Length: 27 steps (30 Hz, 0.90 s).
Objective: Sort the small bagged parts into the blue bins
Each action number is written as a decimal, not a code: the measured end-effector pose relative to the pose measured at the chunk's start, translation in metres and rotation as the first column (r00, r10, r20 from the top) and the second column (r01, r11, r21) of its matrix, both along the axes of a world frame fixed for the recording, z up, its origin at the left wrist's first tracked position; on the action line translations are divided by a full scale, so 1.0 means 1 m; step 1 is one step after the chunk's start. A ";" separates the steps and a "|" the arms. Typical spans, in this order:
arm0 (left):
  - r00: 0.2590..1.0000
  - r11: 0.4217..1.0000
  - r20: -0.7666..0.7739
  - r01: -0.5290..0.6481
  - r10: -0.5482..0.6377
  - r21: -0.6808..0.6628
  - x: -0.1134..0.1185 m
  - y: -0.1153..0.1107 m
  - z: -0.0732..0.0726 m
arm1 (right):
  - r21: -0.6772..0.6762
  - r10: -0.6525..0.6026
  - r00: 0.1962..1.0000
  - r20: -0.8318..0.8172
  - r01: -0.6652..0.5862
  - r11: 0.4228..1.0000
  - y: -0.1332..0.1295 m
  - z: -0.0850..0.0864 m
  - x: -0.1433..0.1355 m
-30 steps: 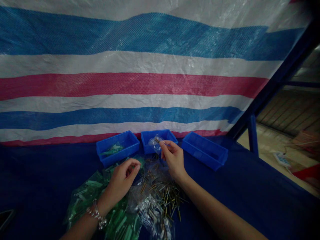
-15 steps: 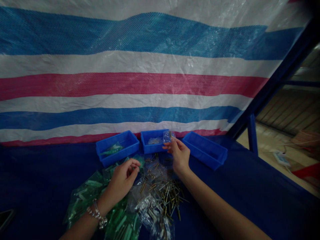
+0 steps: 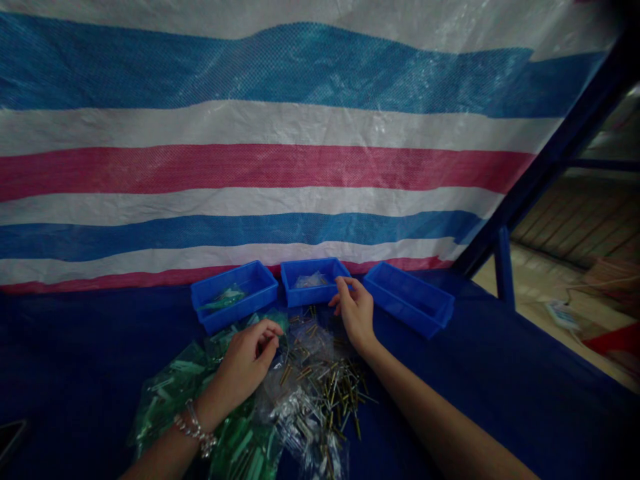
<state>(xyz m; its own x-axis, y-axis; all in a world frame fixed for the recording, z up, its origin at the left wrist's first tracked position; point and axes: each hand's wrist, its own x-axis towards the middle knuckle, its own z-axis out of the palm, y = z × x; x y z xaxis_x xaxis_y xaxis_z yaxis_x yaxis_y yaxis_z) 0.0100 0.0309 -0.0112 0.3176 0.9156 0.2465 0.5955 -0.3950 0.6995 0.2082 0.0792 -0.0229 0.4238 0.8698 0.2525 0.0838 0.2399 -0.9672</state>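
Note:
My right hand [image 3: 356, 313] is beside the right end of the middle blue bin [image 3: 307, 298], its fingers loosely bent and apart with nothing visible between them. Small clear plastic bags [image 3: 311, 280] lie inside that bin. My left hand [image 3: 250, 353], a bracelet at its wrist, rests over the green plastic bags [image 3: 173, 383]; its fingers are curled toward the thumb, and whatever they may hold is hidden. Between both hands lie clear bags [image 3: 293, 400] and a loose heap of thin brass-and-silver metal pins [image 3: 343, 393].
The left blue bin [image 3: 235, 309] has a few green bags [image 3: 227, 297] in it. A right blue bin [image 3: 413, 300] sits at an angle. Behind them hangs a striped plastic sheet [image 3: 270, 167]. A dark flat device [image 3: 11, 437] lies at the left edge of the blue tabletop [image 3: 75, 347].
The small clear bag with a pin has left my right hand, and the bags in the middle bin look piled higher. My right hand shifted slightly; my left hand stayed in place.

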 end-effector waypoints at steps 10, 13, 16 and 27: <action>1.000 1.000 -0.009 0.020 -0.020 0.004 0.001 0.000 0.001 | -0.094 0.396 0.627 0.671 -0.458 0.884 -0.013 0.002 -0.015; 1.000 1.000 -0.020 0.022 -0.022 0.002 0.001 -0.001 0.002 | -0.151 0.430 0.540 0.724 -0.483 0.862 -0.016 0.005 -0.015; 0.999 1.000 -0.033 0.026 -0.026 0.000 0.001 -0.001 0.003 | -0.160 0.444 0.531 0.722 -0.496 0.853 -0.015 0.004 -0.014; 0.998 1.000 -0.063 0.027 -0.027 0.011 0.003 0.000 0.002 | -0.194 0.579 0.578 0.574 -0.591 0.783 -0.009 0.001 -0.017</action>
<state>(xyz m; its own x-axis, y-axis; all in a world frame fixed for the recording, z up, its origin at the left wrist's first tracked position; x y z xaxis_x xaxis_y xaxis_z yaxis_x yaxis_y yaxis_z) 0.0125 0.0306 -0.0089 0.3574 0.9037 0.2357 0.6271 -0.4192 0.6565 0.1914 0.0707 -0.0220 -0.4113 0.8689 0.2753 0.4502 0.4563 -0.7675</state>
